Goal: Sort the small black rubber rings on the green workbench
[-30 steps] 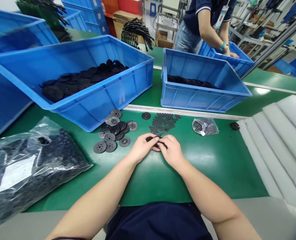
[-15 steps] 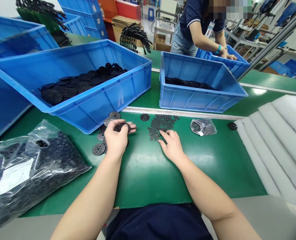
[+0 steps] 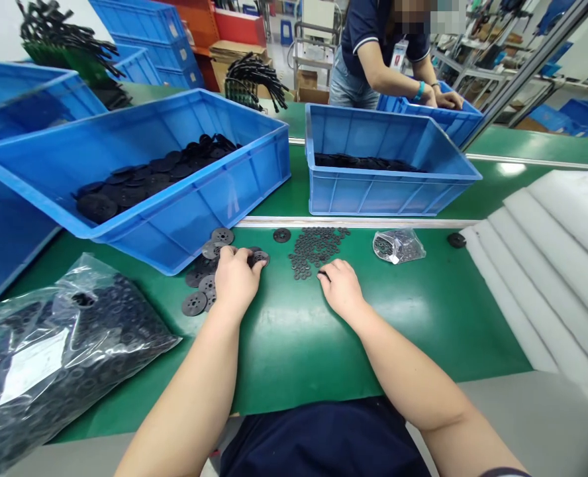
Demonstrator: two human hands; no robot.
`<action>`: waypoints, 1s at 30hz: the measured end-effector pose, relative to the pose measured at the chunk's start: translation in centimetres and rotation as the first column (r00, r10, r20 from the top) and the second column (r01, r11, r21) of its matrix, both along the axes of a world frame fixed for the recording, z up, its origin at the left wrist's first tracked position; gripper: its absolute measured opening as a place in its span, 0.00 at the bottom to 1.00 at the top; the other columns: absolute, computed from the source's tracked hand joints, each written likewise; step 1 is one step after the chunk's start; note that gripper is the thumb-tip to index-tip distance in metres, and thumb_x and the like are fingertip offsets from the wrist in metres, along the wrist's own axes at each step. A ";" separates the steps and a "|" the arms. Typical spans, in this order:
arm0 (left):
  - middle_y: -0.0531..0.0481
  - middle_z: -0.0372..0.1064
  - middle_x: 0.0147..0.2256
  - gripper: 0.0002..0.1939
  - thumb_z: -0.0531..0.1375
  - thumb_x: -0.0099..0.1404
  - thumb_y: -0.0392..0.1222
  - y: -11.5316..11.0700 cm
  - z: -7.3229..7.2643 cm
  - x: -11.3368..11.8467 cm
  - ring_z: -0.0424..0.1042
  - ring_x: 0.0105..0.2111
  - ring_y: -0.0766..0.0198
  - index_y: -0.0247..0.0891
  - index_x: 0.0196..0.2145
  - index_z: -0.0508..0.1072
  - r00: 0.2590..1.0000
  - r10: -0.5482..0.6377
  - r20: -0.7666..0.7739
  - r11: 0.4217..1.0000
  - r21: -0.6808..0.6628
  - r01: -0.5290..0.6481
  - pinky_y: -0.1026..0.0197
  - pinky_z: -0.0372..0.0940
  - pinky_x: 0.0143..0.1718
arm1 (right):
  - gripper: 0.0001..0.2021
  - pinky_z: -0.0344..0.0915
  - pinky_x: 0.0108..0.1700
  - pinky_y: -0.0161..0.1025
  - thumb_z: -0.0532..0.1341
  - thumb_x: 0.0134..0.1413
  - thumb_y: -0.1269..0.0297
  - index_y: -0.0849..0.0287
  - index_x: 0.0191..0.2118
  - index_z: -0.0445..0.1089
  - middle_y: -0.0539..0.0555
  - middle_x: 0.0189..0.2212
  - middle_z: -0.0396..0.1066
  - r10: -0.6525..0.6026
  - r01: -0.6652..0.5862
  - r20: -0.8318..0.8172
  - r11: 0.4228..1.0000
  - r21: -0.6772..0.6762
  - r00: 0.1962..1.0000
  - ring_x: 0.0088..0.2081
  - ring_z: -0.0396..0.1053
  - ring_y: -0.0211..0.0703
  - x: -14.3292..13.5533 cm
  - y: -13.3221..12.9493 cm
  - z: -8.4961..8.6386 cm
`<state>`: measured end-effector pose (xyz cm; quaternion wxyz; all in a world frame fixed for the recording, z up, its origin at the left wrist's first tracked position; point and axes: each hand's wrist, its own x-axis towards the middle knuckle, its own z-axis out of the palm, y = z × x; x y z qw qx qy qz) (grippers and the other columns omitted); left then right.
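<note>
Head view shows me both forearms reaching forward over the green table (image 3: 284, 351), the left forearm (image 3: 195, 384) slanting inward from the lower left and the right forearm (image 3: 413, 371) from the lower right. Left of them lies a large clear bag (image 3: 110, 338) of dark rings.

I see the left hand (image 3: 235, 278) palm down, back of the hand up, its fingers bent onto the pile of black discs (image 3: 193, 304). The thumb touches a disc at the pile's right side; I cannot tell whether the fingers grip it. The right hand (image 3: 342, 288) rests low, palm turned down and inward, thumb and forefinger closed on a small dark piece (image 3: 324, 273). It sits just beside the scattered small rings (image 3: 316, 248).

Beyond the hands, I have a lone disc (image 3: 281, 235) between the pile and the rings, and a small clear bag (image 3: 407, 246) to their right. White padded sheets (image 3: 537, 265) are stacked along the right edge.

Farther off, the left blue crate (image 3: 239, 189) and the right blue crate (image 3: 388, 193) both hold dark parts. Behind the right one, another person (image 3: 373, 53) has both hands at a third crate.
</note>
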<state>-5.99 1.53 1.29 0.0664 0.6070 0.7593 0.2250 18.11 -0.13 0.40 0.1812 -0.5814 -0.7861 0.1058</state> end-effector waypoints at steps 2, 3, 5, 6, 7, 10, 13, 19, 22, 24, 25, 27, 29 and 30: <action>0.41 0.64 0.46 0.09 0.63 0.60 0.44 -0.1 -0.2 0.2 0.71 0.45 0.49 0.38 0.37 0.75 1.000 -0.008 0.028 1.000 0.004 0.007 0.52 0.67 0.49 | 0.10 0.62 0.48 0.46 0.56 0.65 0.66 0.59 0.40 0.76 0.59 0.37 0.71 -0.006 0.006 0.017 1.000 -0.010 1.000 0.43 0.66 0.50 0.1 -0.1 0.2; 0.41 0.64 0.46 0.10 0.63 0.60 0.44 -0.2 -0.2 0.3 0.71 0.45 0.50 0.38 0.38 0.75 0.999 -0.010 0.037 1.000 0.008 0.010 0.52 0.67 0.49 | 0.11 0.62 0.48 0.46 0.56 0.65 0.66 0.59 0.39 0.76 0.59 0.37 0.71 -0.022 0.023 0.031 1.000 -0.012 0.999 0.43 0.66 0.50 0.2 -0.2 0.2; 0.40 0.63 0.47 0.16 0.63 0.61 0.47 -0.3 -0.2 0.6 0.71 0.45 0.48 0.38 0.45 0.75 1.000 -0.011 0.026 1.000 0.009 0.011 0.51 0.67 0.48 | 0.12 0.61 0.46 0.46 0.55 0.66 0.65 0.60 0.39 0.76 0.59 0.36 0.70 -0.079 0.080 0.063 0.997 -0.008 0.995 0.42 0.65 0.51 0.4 -0.2 0.3; 0.39 0.63 0.48 0.20 0.63 0.61 0.49 -0.3 -0.1 0.7 0.71 0.45 0.47 0.38 0.48 0.74 1.000 -0.010 0.008 1.000 0.000 0.010 0.50 0.67 0.47 | 0.12 0.61 0.46 0.46 0.55 0.66 0.65 0.60 0.39 0.76 0.60 0.36 0.70 -0.114 0.115 0.075 0.993 -0.004 0.991 0.42 0.65 0.51 0.6 -0.1 0.3; 0.37 0.62 0.49 0.22 0.62 0.62 0.51 -0.3 0.0 0.8 0.71 0.45 0.45 0.38 0.51 0.73 1.000 -0.010 -0.014 1.000 -0.016 0.009 0.48 0.68 0.46 | 0.12 0.60 0.46 0.46 0.56 0.65 0.64 0.60 0.39 0.76 0.60 0.36 0.70 -0.148 0.148 0.081 0.989 0.001 0.986 0.42 0.65 0.52 0.8 0.0 0.3; 0.36 0.61 0.49 0.20 0.62 0.63 0.52 -0.2 0.3 1.1 0.71 0.45 0.44 0.39 0.49 0.75 0.999 -0.011 -0.053 0.997 -0.072 0.007 0.48 0.68 0.45 | 0.11 0.60 0.46 0.46 0.57 0.65 0.65 0.61 0.41 0.76 0.61 0.38 0.71 -0.203 0.203 0.058 0.979 0.008 0.977 0.42 0.65 0.52 1.2 0.4 0.2; 0.38 0.62 0.48 0.18 0.64 0.61 0.51 -0.1 0.3 1.1 0.71 0.44 0.45 0.38 0.45 0.74 0.999 0.003 -0.032 0.997 -0.081 -0.006 0.48 0.68 0.45 | 0.09 0.60 0.48 0.45 0.58 0.64 0.65 0.60 0.42 0.75 0.60 0.39 0.71 -0.182 0.182 0.007 0.983 0.012 0.983 0.43 0.65 0.51 1.5 0.6 0.1; 0.41 0.65 0.43 0.12 0.64 0.61 0.48 -0.8 -0.1 1.1 0.71 0.44 0.47 0.38 0.39 0.72 1.000 -0.029 0.005 0.997 -0.066 0.029 0.50 0.67 0.47 | 0.08 0.60 0.48 0.46 0.58 0.62 0.68 0.59 0.40 0.75 0.59 0.39 0.71 -0.127 0.127 0.018 0.991 -0.029 0.992 0.43 0.65 0.51 1.4 0.4 0.2; 0.37 0.65 0.47 0.22 0.64 0.61 0.51 -1.0 0.2 1.3 0.71 0.46 0.44 0.37 0.49 0.71 1.000 -0.002 -0.013 0.996 -0.092 0.001 0.48 0.67 0.47 | 0.08 0.60 0.48 0.45 0.58 0.62 0.68 0.60 0.40 0.75 0.59 0.39 0.71 -0.132 0.132 0.005 0.991 -0.029 0.991 0.43 0.65 0.51 1.4 0.4 0.2; 0.36 0.64 0.49 0.24 0.64 0.61 0.52 -1.0 0.5 1.2 0.71 0.46 0.43 0.37 0.52 0.70 1.000 0.014 -0.019 0.991 -0.131 -0.016 0.47 0.67 0.46 | 0.08 0.60 0.48 0.45 0.59 0.61 0.68 0.60 0.41 0.75 0.59 0.40 0.71 -0.141 0.141 0.006 0.990 -0.025 0.990 0.44 0.65 0.51 1.3 0.4 0.2; 0.36 0.64 0.49 0.24 0.64 0.61 0.52 -0.9 0.5 1.1 0.71 0.46 0.43 0.37 0.51 0.70 1.000 0.014 -0.020 0.989 -0.147 -0.017 0.47 0.67 0.46 | 0.08 0.60 0.49 0.44 0.59 0.61 0.68 0.60 0.41 0.75 0.59 0.40 0.71 -0.143 0.143 0.011 0.989 -0.024 0.990 0.44 0.66 0.51 1.2 0.4 0.2; 0.37 0.64 0.49 0.23 0.65 0.61 0.52 -0.8 0.7 0.9 0.71 0.46 0.43 0.37 0.50 0.71 0.999 0.012 -0.029 0.985 -0.170 -0.017 0.48 0.67 0.46 | 0.07 0.60 0.48 0.44 0.59 0.61 0.68 0.60 0.41 0.75 0.59 0.39 0.72 -0.138 0.139 0.026 0.990 -0.024 0.990 0.44 0.66 0.50 1.1 0.4 0.3; 0.38 0.64 0.48 0.21 0.65 0.61 0.53 -0.8 0.9 0.8 0.71 0.46 0.46 0.37 0.47 0.71 0.999 0.006 -0.046 0.981 -0.193 -0.014 0.50 0.67 0.46 | 0.07 0.61 0.48 0.43 0.58 0.61 0.68 0.60 0.39 0.75 0.58 0.38 0.72 -0.123 0.123 0.024 0.992 -0.019 0.992 0.44 0.67 0.50 1.0 0.2 0.5; 0.39 0.64 0.47 0.20 0.65 0.61 0.52 -0.9 1.2 0.8 0.71 0.45 0.47 0.37 0.45 0.71 0.999 0.003 -0.051 0.979 -0.204 -0.013 0.51 0.67 0.46 | 0.07 0.61 0.47 0.43 0.58 0.61 0.68 0.60 0.39 0.75 0.58 0.37 0.72 -0.112 0.112 0.014 0.994 -0.012 0.994 0.43 0.67 0.50 0.9 0.1 0.5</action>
